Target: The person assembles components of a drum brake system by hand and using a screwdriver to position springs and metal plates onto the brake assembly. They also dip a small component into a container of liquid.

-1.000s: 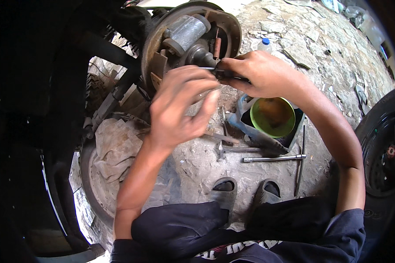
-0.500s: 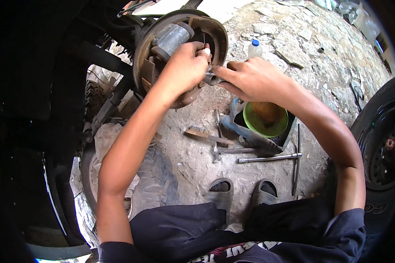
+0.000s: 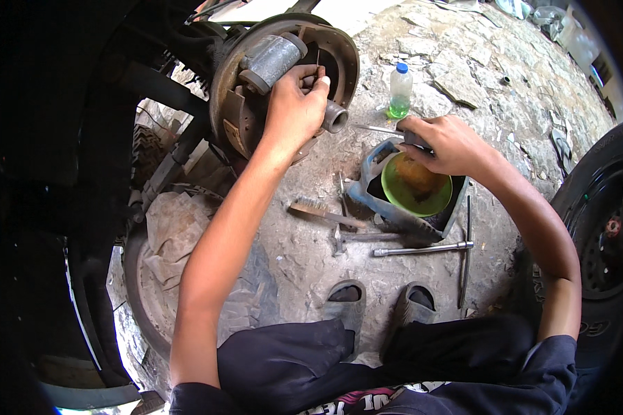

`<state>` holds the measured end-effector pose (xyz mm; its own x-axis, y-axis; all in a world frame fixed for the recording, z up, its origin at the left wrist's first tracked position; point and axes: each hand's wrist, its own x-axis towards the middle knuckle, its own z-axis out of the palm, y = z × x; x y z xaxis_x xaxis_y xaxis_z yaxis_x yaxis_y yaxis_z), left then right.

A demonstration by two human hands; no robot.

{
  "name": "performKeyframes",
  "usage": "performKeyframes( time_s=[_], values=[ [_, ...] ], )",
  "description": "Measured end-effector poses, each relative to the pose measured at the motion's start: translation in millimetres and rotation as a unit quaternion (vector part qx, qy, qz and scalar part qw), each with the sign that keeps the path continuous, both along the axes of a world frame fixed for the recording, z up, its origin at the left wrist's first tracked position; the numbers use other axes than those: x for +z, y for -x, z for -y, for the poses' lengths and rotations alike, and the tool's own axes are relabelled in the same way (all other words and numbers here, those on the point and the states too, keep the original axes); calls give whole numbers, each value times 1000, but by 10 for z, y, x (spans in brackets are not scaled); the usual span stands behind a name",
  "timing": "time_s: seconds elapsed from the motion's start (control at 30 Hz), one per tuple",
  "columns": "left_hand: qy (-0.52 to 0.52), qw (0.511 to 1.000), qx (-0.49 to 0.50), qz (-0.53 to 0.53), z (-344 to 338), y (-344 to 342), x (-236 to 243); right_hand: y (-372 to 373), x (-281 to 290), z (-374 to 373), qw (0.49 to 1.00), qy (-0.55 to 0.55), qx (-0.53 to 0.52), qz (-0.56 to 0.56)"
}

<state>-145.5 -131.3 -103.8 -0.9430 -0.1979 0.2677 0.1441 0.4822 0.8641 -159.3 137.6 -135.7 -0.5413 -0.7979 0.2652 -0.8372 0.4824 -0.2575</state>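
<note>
While our left hand (image 3: 298, 104) pinches a thin rod (image 3: 318, 58) at the rusty round brake plate (image 3: 351, 69), our right hand (image 3: 452, 145) curls around a slim steel tool (image 3: 378, 129). A blue-capped clear bottle (image 3: 400, 93) and green bowl (image 3: 396, 191) sit near.

Rusty ol' brake (image 3: 239, 111), thin rod (image 3: 318, 57) upright inside — dark-handled tool (image 3: 381, 129) nearby, slim shaft pointing left.

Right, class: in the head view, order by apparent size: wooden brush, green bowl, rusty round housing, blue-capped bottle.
1. Rusty round housing
2. Green bowl
3. Wooden brush and blue-capped bottle, unranked: one looks longer, the other wider.
</note>
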Motion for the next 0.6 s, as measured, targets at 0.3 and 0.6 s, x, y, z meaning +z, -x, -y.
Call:
performKeyframes(
  time_s=[0.3, 0.6],
  values=[
    [-59, 998, 12, -13, -61, -53, 12, 156, -56, 73, 990, 117, -52, 60],
    [-126, 987, 64, -79, -128, -1, -132, 229, -202, 128, 992, 112, -34, 38]
  ],
)
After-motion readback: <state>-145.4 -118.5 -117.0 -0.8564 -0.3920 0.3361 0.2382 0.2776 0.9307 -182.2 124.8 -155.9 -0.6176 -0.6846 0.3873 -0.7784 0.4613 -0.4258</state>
